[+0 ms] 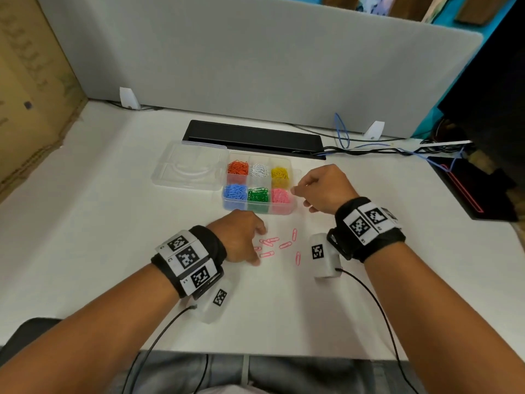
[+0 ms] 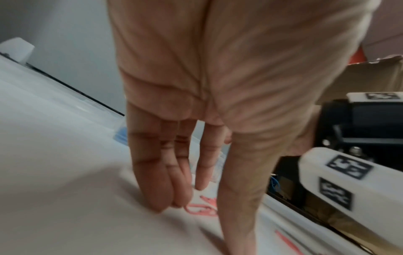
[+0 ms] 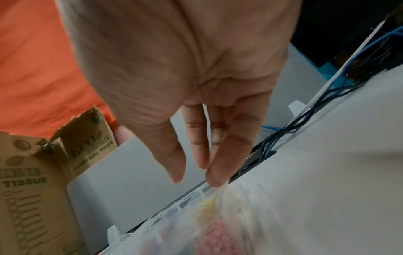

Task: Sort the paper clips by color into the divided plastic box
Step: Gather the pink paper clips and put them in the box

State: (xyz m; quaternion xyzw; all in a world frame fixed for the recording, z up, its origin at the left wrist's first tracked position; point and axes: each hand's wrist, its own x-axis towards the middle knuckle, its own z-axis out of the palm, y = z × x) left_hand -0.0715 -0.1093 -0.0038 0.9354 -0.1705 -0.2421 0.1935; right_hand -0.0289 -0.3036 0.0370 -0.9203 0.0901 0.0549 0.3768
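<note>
Loose pink paper clips lie on the white table under the left hand, fingertips down among them, pinching none. Beyond, the divided plastic box holds 6 colours; the right hand hovers slack-fingered at its right edge.

Left hand hides some clips — blurred.

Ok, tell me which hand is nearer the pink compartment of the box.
Right. The right hand hovers at the pink compartment; the left hand is on the table, among loose pink clips.
</note>
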